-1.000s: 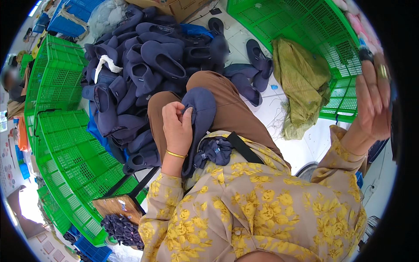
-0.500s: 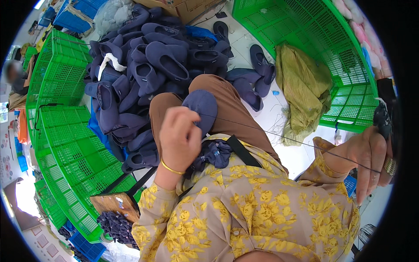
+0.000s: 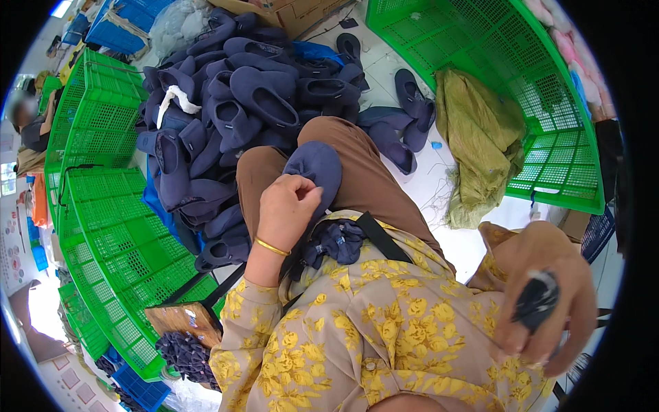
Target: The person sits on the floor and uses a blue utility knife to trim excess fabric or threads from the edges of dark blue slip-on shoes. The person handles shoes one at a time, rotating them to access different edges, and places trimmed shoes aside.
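White floor tiles spread between green plastic crates and a heap of navy slippers. One plain, matte, round-toed slipper rests on brown trousers over the lap, pinched between the thumb and fingers of the left hand. Fingers bent, the blurred right hand is well apart; whether it grasps anything cannot be told. Print on the cardboard box is illegible.

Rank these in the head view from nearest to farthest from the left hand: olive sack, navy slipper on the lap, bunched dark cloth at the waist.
From the left hand:
1. Navy slipper: right at the fingertips.
2. Bunched dark cloth: just to the right and lower.
3. Olive sack: far right, on the floor.
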Tool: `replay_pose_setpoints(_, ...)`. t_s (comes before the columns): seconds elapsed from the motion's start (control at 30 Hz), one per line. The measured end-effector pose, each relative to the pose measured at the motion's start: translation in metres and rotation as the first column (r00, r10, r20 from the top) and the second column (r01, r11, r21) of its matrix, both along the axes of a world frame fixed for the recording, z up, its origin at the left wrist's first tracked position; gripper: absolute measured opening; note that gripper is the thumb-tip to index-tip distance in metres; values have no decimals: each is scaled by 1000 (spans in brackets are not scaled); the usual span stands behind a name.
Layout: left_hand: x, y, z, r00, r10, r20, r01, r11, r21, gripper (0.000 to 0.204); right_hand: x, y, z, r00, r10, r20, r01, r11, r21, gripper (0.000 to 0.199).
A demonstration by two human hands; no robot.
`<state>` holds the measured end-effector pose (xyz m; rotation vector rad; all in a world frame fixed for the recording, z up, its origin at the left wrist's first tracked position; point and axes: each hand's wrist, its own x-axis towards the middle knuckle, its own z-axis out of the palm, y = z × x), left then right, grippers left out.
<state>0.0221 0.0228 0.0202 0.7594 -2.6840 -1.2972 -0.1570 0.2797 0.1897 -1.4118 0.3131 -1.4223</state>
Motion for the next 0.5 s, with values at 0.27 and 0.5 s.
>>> replay_pose_setpoints(0.27, 22, -26, 12, 989, 144, 12, -116, 742, 660, 10, 26, -95, -120, 638, -530, -559, 728, 652, 213, 13)
replay_pose_setpoints(0.5, 29, -30, 15, 989, 149, -20, -79, 625, 777, 9, 46, -136, -182, 336, -440, -833, 787, 617, -8, 37)
